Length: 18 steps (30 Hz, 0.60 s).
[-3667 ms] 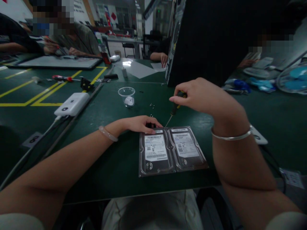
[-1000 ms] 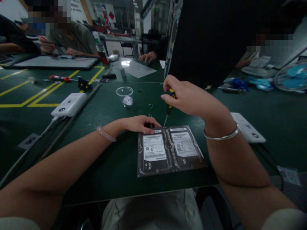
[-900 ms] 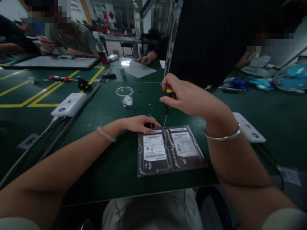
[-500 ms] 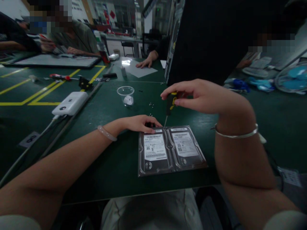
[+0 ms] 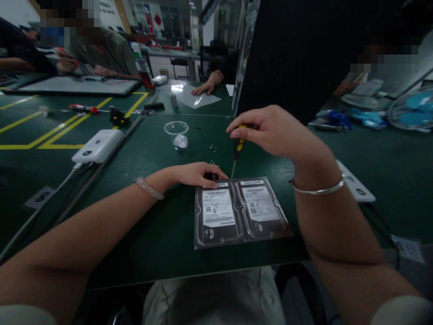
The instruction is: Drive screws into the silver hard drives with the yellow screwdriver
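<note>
Remotely, I judge screwdriver work to be in hand; the next move calls for a steady wrist. The right hand [image 5: 275, 131] grasps a black-and-yellow screwdriver [image 5: 238, 150], its tip at the far right corner of the dark rectangular metal hard drive [image 5: 218, 210] on the left. The left hand [image 5: 199, 174] lays its thumb on that drive's far edge; whether its fingers grip, I cannot tell.

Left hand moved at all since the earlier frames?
No visible shift: the left hand stays at the far edge of the left hard drive, in the same place relative to the clear cup.
</note>
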{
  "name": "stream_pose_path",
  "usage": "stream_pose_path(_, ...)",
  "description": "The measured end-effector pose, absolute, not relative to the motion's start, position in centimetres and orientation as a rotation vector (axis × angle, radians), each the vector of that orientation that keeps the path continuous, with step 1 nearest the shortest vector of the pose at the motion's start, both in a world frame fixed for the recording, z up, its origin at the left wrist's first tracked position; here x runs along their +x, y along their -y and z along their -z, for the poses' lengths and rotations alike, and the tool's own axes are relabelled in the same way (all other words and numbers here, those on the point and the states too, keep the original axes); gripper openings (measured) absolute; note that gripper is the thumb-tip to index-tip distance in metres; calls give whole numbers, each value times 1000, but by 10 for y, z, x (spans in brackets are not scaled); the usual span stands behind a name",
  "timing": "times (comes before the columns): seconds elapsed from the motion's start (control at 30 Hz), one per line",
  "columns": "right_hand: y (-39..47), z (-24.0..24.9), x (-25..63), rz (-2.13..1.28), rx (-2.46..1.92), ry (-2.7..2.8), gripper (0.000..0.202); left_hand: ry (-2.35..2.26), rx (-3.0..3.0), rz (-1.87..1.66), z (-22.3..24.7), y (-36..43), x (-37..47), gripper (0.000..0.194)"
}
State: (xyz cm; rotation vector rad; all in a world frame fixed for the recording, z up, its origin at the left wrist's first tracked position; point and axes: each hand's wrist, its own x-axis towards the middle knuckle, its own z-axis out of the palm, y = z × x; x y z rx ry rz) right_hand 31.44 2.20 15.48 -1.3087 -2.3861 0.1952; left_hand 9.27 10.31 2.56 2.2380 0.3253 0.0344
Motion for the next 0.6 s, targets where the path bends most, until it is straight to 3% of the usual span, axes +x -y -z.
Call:
stream_pose_path(0.37, -17, -162, 324, -410, -1289, 2453, 42, -349, 2255, -28, -26, -103, 92, 48)
stream_pose_path(0.6, -21, -157, 324, -248, -1220, 2467, 39, -331, 2253, -37, -25, -104, 93, 47)
